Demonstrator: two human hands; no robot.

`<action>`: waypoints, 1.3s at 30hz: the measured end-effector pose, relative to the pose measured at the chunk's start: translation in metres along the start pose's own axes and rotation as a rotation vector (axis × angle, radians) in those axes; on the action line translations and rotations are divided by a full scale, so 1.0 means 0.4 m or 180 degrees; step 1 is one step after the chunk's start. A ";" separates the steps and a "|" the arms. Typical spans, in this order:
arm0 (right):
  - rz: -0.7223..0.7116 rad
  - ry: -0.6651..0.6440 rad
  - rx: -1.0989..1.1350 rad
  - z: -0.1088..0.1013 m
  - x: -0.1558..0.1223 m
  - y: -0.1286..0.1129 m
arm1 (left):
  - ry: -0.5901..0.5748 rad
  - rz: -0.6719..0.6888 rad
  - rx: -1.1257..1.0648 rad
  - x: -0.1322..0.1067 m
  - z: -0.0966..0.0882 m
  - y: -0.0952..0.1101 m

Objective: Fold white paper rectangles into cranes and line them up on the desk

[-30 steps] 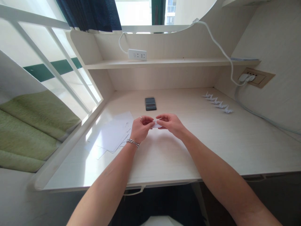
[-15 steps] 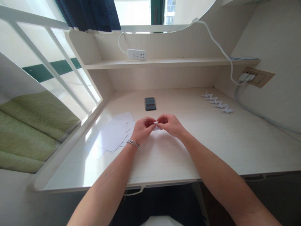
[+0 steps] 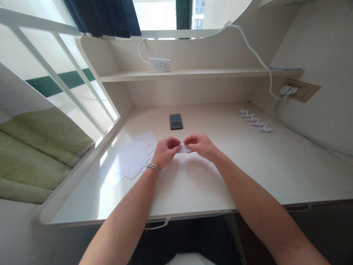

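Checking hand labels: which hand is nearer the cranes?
Right. The right hand is left of the cranes, nearer the camera; the left hand is farther left, beside the papers.

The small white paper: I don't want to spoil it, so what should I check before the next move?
1. Left hand has hold of the small white paper: ok, at its left end.
2. Right hand has hold too: ok, at the right end.
3. Creases and edges line up: cannot tell, too small and partly covered.
4. Loose sheets clear of the left hand: cannot tell, they meet in this view.
5. Folded paper birds out of the way: ok, in a row at the right, apart from both hands.
6. Dark object clear: ok, beyond the hands with bare desk between.
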State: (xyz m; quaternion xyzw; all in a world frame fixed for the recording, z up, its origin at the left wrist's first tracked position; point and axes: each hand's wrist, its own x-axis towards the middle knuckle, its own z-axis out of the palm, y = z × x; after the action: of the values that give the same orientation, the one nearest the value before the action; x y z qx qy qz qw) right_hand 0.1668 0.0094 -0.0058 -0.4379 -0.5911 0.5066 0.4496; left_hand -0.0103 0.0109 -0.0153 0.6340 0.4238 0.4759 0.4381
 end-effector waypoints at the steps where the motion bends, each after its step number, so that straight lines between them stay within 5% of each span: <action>1: 0.0002 -0.0011 0.0010 0.001 0.000 0.002 | 0.0000 -0.0005 0.0017 0.000 0.001 -0.001; 11: -0.0170 0.0075 -0.0201 -0.005 0.002 0.003 | -0.0180 -0.0304 -0.0376 0.000 0.003 0.010; 16: -0.0162 0.0227 -0.0109 -0.007 0.003 -0.004 | 0.0039 -0.0363 -0.0555 -0.001 0.003 0.020; 22: -0.0140 0.0354 0.0103 -0.004 0.002 -0.012 | -0.0245 -0.0331 -0.0425 -0.008 0.006 0.017; 39: -0.0092 0.0208 0.0164 0.002 -0.001 -0.007 | 0.0025 -0.0594 -0.0363 -0.004 0.012 0.021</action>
State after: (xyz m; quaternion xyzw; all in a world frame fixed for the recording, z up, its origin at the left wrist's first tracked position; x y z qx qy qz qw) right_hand 0.1660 0.0087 -0.0029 -0.4339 -0.5691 0.5005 0.4872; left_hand -0.0048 0.0064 -0.0085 0.5640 0.4550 0.4588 0.5142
